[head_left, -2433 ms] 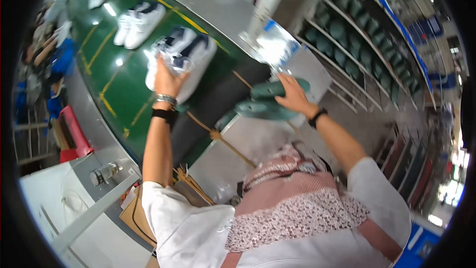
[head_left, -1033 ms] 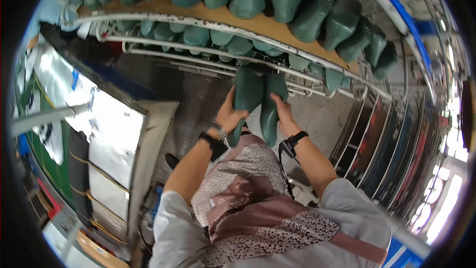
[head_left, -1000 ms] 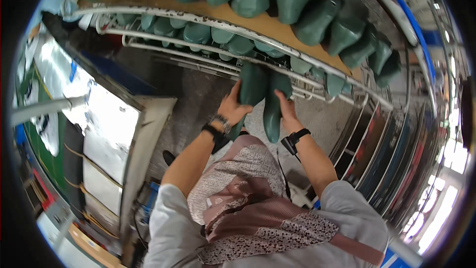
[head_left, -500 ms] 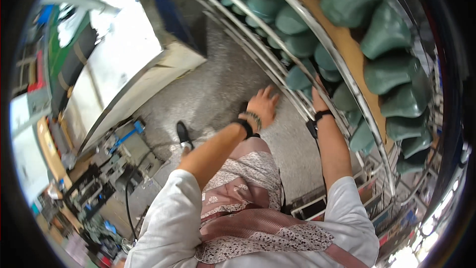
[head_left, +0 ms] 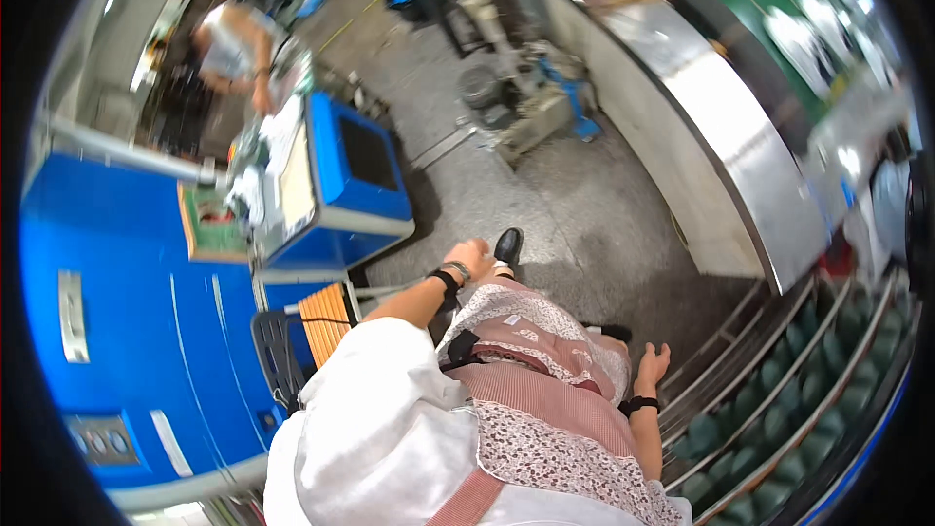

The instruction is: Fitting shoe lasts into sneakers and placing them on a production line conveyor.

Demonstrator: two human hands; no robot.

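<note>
My left hand [head_left: 471, 258], with a dark band and a bracelet at the wrist, hangs in front of my apron near my shoe. Its fingers are loosely bent, somewhat blurred, and nothing shows in them. On my other side, my right hand [head_left: 654, 366] is held low with its fingers apart and holds nothing. It is nearest to a metal rack [head_left: 737, 360] on the right. Rows of glossy dark green shoe lasts [head_left: 774, 419] stand on that rack, apart from the hand.
A blue cabinet [head_left: 127, 263] lines the left, beside a slatted orange seat [head_left: 324, 321]. Ahead stand a blue-and-white machine [head_left: 360, 161] and a motor unit [head_left: 484, 95]. A long metal-topped bench [head_left: 701, 58] runs along the right. Another person [head_left: 237, 47] works at the far left.
I have turned left; the bench shifted from left to right in view. My right hand has left the rack and its shoe lasts. The blue cabinet and another person came into view.
</note>
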